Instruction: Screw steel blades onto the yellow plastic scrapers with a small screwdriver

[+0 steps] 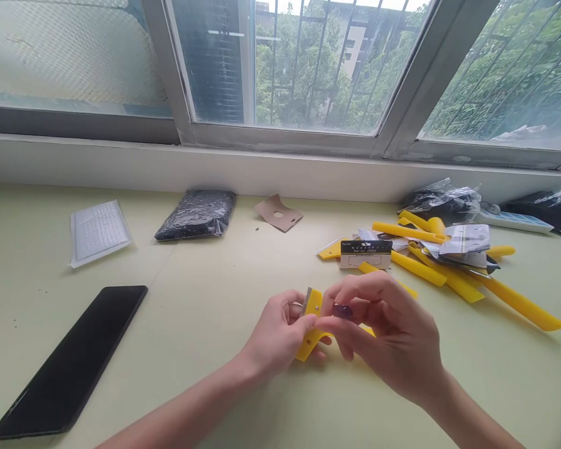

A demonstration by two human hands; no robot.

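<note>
My left hand (285, 330) is closed around the head of a yellow scraper (311, 307). A metal blade edge shows along its upper left side, and small screws sit in the yellow face. Close against the scraper's right side, my right hand (388, 337) has thumb and fingertips pinched together. Between those fingers shows a small dark purple thing (343, 310), whose kind I cannot make out. Most of the scraper's handle is hidden behind my right hand.
Several yellow scrapers (526, 304) lie piled at the right with cards and a black-and-white package card (366, 254). Plastic-wrapped black bundles (199, 215) lie near the window. A brown card (279, 213), a clear packet (99, 232) and a black slab (70, 362) lie on the table.
</note>
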